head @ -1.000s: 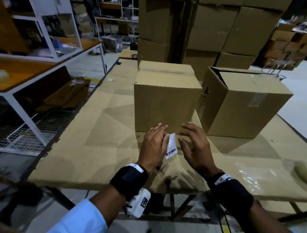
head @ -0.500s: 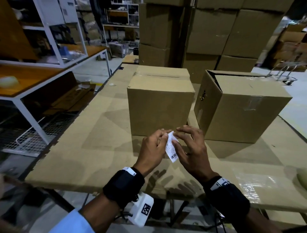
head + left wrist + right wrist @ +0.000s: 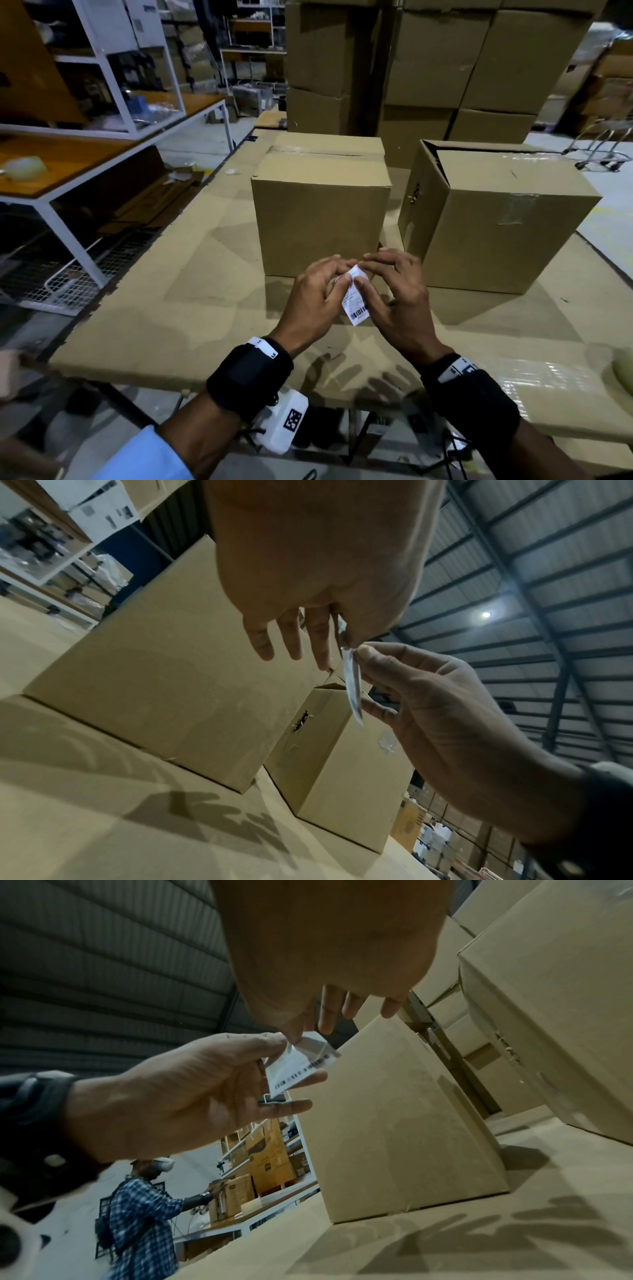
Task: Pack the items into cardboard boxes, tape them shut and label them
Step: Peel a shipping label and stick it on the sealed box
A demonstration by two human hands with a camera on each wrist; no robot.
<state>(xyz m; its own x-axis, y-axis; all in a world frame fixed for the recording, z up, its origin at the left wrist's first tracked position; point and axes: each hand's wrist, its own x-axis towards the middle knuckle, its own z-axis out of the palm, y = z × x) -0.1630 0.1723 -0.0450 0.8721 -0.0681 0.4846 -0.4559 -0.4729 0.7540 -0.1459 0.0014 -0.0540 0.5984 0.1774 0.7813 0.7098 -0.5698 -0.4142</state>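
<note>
A small white barcode label (image 3: 356, 299) hangs upright between my hands, barcode end down, above the cardboard-covered table (image 3: 171, 291). My left hand (image 3: 344, 279) pinches its upper part from the left. My right hand (image 3: 363, 274) pinches the top edge from the right. In the right wrist view the label (image 3: 298, 1064) shows a top corner bent away under the right hand's fingertips (image 3: 294, 1037). In the left wrist view the label (image 3: 352, 685) is edge-on. A taped brown box (image 3: 322, 212) stands just behind the hands. Another box (image 3: 496, 219) stands to its right, with a gap at its top.
Tall stacked cartons (image 3: 428, 61) rise behind the table. A white-framed bench with shelves (image 3: 68, 171) runs along the left, and a tape roll (image 3: 24, 168) lies on it. Another person in a checked shirt (image 3: 140, 1210) works at a bench to the left.
One second ago my left hand alone held the label. The right hand closed in and took its top edge. Both hands rose slightly towards the taped box.
</note>
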